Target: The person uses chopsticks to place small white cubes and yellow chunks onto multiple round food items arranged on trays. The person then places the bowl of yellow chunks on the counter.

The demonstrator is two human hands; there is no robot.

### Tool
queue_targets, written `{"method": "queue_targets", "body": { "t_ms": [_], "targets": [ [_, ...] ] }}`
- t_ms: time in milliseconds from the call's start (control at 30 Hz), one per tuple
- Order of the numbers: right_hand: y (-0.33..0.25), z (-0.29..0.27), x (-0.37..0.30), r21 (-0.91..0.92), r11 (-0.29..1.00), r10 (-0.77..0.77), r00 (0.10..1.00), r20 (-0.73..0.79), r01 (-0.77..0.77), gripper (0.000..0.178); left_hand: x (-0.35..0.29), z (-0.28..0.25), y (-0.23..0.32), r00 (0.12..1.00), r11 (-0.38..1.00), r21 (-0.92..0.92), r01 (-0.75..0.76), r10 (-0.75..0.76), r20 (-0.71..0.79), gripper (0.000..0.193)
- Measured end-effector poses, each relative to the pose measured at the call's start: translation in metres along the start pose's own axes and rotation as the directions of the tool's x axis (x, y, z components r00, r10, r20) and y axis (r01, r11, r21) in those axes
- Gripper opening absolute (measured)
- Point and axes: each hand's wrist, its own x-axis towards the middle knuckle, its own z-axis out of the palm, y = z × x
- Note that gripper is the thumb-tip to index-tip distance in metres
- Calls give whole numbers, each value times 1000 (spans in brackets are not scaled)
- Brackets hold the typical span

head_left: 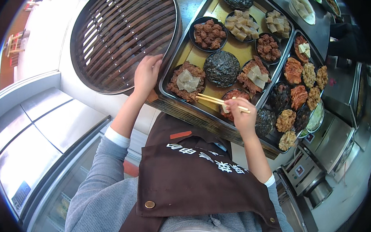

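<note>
My right hand [241, 116] is closed around a pair of pale chopsticks [212, 100]. Their tips reach left to the near edge of a black bowl of brown crumbled food topped with translucent jelly pieces [188, 81]. Under that hand, partly covered, is a bowl of reddish food [235, 94]. My left hand [147, 75] lies over the near right rim of a round slatted steamer [125, 39], fingers extended and nothing held in them. Between the bowls sits a dark, seaweed-like round [222, 68]. All these bowls stand in a metal tray [181, 56].
Farther back in the tray are bowls of brown chunks [209, 34] and jelly cubes [242, 25]. A second tray on the right carries several portions, including reddish ones [293, 70]. Metal dishes [302, 5] stand behind it. The wooden counter edge [194, 117] runs before me.
</note>
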Motion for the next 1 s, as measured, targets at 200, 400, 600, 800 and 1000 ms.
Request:
{"method": "queue_targets", "body": {
  "t_ms": [200,400,600,800,1000],
  "targets": [
    [-1,22,-23,-165,959,-219,972,81,230,10,-15,-5,-8,999,999,25,31,-32,44,22],
    [-3,47,-29,-235,913,-338,941,20,333,11,-5,-11,-10,996,995,99,-6,-2,86,21],
    [8,48,-44,-269,886,-414,905,-95,377,13,-4,-10,-25,982,972,215,-96,57,180,26],
    [8,32,-62,-24,984,-170,909,-381,174,23,-2,-15,-31,966,981,145,-127,89,244,27],
    [11,4,-88,205,978,89,804,-588,42,27,5,-18,81,991,988,-81,-134,134,-11,19]
  ]
}}
